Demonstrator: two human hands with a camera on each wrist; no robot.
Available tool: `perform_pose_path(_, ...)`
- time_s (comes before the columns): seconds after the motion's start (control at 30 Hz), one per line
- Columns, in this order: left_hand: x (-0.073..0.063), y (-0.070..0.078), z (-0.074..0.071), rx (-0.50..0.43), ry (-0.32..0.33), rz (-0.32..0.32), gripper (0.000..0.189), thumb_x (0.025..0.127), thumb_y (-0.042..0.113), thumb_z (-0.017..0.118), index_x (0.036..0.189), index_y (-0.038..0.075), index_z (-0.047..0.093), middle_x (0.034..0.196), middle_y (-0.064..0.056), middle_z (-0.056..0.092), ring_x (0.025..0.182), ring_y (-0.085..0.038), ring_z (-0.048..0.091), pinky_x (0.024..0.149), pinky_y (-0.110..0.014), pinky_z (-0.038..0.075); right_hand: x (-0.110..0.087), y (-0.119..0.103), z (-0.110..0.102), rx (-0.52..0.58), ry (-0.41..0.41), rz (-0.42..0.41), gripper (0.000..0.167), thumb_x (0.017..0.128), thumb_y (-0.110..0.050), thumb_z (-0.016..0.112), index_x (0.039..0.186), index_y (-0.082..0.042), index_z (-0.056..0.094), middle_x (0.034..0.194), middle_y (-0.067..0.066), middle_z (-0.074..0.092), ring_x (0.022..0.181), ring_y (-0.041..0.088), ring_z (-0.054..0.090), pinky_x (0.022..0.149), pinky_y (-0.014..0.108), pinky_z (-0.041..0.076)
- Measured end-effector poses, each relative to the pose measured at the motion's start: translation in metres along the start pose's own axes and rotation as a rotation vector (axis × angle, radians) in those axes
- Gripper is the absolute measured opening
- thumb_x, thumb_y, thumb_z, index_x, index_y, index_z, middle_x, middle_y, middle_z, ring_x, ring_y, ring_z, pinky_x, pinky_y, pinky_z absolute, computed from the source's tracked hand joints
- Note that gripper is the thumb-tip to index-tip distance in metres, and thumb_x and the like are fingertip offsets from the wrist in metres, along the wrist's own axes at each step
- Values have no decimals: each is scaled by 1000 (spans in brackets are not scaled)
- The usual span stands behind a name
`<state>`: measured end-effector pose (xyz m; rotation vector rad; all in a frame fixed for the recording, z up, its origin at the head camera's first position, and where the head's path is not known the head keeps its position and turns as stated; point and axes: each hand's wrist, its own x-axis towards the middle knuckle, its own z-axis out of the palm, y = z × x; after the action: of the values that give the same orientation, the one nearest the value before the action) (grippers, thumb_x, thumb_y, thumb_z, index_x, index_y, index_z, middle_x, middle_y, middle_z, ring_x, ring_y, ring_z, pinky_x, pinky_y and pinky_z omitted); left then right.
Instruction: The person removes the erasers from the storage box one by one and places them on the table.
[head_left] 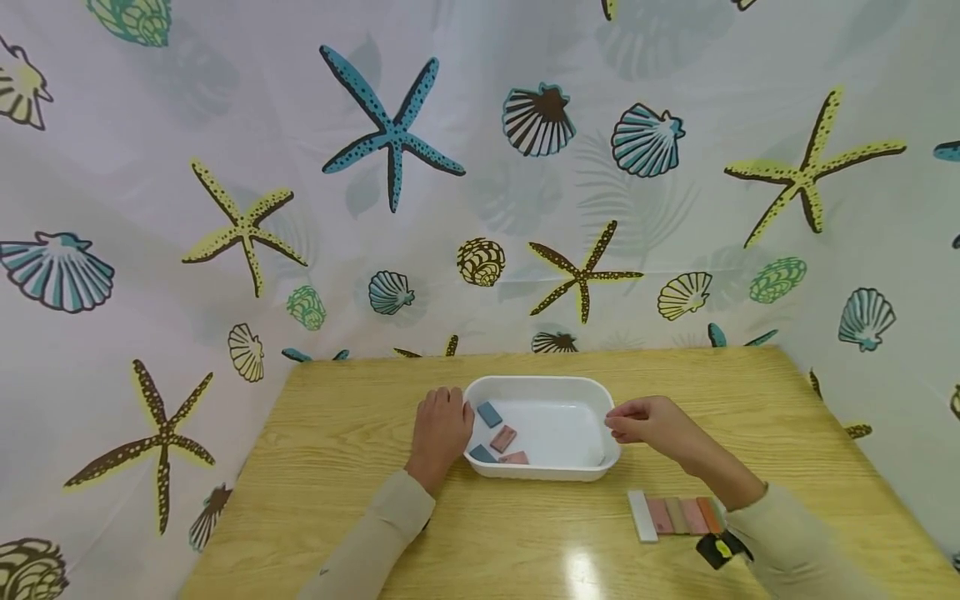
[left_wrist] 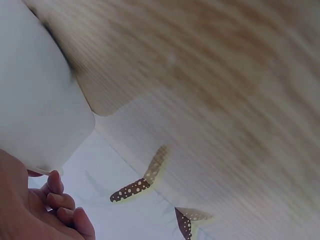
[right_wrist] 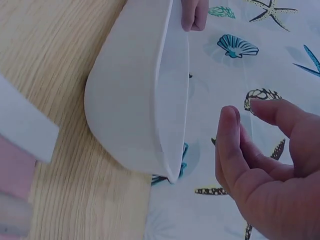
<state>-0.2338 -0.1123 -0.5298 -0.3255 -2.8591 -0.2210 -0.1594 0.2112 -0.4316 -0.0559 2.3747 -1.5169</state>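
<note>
A white plastic basin stands on the table. My left hand grips its left rim, thumb inside and fingers outside; the left wrist view also shows those fingers at the rim. Inside, at the left, lie two blue blocks and two pink blocks. A pale patch near the basin's right end is too faint to identify. My right hand hovers by the right rim. In the right wrist view a gap shows between its thumb and fingers, with nothing held.
On the table, below my right forearm, blocks lie side by side: a white block, pink blocks, a tan block and an orange block. A black object with a yellow mark is by the right sleeve. Patterned cloth surrounds the table.
</note>
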Motion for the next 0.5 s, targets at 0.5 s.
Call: perform_pose_path(0.5,-1,-2,3,-11,5,3,29,96,30,43,101,5,55,90,-9,51,82,-24,46,74,-37,41,84,-16,72,14,-47,44,19,87,-14,64,97,3,67,92,14,66,78,20,66,78,38,50)
